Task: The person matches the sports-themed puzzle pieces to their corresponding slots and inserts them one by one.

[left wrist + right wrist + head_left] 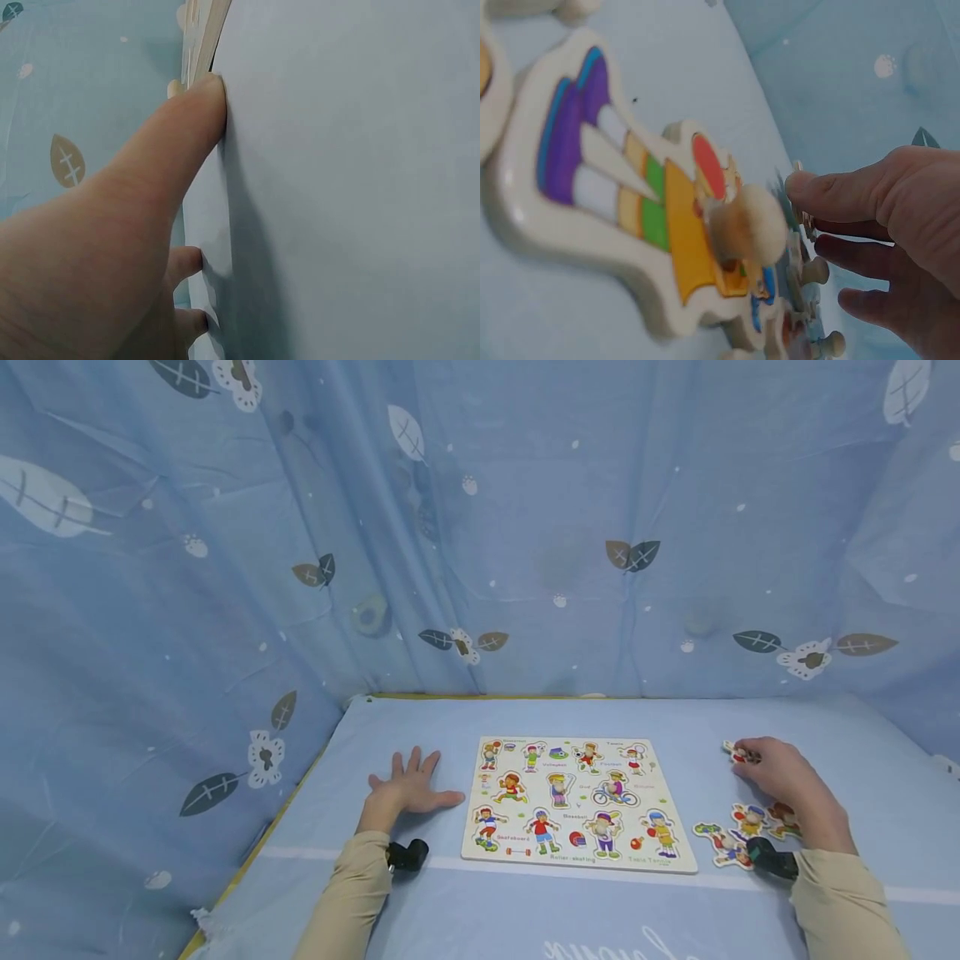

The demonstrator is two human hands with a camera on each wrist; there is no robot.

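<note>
A pale puzzle board [637,862] printed with sports figures lies on the table. My left hand [408,789] rests on the cloth beside its left edge, fingers spread, thumb pointing at the board; in the left wrist view the thumb tip meets or nearly meets that edge. Right of the board, my right hand [787,777] pinches a small knobbed puzzle piece [737,752] between thumb and fingers. Several loose pieces lie below that hand, among them a figure in orange [679,232] with a round wooden knob [754,225]. The wrist partly covers this group in the head view.
A light blue cloth [420,718] covers the table, with a white stripe running across it. Blue curtains [525,527] with leaf prints hang behind the table and on the left. Dark wrist cameras [407,856] sit at both cuffs.
</note>
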